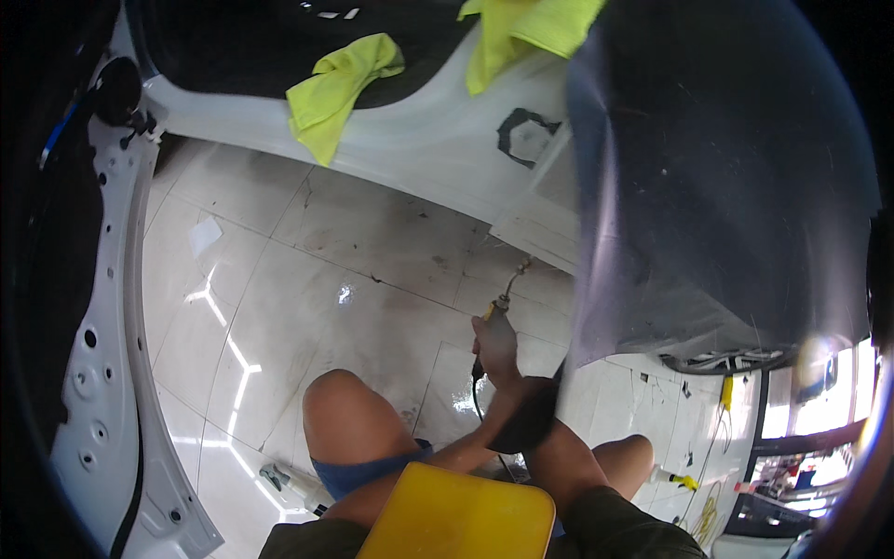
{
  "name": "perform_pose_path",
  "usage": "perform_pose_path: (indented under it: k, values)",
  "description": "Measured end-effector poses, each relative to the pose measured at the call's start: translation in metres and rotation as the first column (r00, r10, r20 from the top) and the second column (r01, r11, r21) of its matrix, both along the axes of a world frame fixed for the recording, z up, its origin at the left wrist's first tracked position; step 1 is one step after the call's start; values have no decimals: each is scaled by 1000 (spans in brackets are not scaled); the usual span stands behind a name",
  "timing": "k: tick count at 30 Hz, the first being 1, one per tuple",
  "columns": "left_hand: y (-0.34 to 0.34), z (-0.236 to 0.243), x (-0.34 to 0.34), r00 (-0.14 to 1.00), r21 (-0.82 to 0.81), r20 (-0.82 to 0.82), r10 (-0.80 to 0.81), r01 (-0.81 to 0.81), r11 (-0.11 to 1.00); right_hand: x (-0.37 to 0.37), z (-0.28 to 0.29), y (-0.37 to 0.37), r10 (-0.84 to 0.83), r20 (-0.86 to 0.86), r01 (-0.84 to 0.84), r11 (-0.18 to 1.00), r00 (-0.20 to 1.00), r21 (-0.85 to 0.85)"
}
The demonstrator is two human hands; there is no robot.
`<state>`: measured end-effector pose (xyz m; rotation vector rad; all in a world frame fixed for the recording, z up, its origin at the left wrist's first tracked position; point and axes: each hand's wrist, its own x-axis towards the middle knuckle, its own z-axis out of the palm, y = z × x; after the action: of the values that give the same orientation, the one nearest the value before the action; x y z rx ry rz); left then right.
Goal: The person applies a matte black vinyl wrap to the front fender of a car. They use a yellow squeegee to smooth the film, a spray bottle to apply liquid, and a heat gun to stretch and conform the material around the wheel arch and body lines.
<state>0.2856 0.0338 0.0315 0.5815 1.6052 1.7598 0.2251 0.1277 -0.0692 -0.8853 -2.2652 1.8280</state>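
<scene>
My left hand is wrapped round a corded tool with a yellow and black handle. Its thin bent metal tip points up toward the lower edge of a pale panel on a white car body. A black cord hangs from the handle. Across the wrist lies a dark shape at the end of my right forearm, which looks like a black glove on my right hand. That hand is beside the edge of a large dark grey sheet-like panel; its fingers cannot be made out.
Yellow-green cloths hang over the white sill. An open white door stands at the left. A yellow pad is below my arms. Bottles rest on the tiled floor. A wheel shows at right.
</scene>
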Motion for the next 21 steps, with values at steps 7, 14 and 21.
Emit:
perform_pose_path:
  k: [7, 14, 21]
  values:
    - [2, -54, -7, 661, 150, 684, 308, -541, 828, 30, -87, 38, 227, 3, -146, 619, 974, 772]
    - [11, -64, -36, 566, 40, 725, 392, -603, 797, 34, -121, 78, 238, -120, 41, 312, 964, 949]
    - [27, -104, -91, 541, 22, 744, 392, -606, 795, 52, -66, 97, -58, -75, 86, 882, 996, 464]
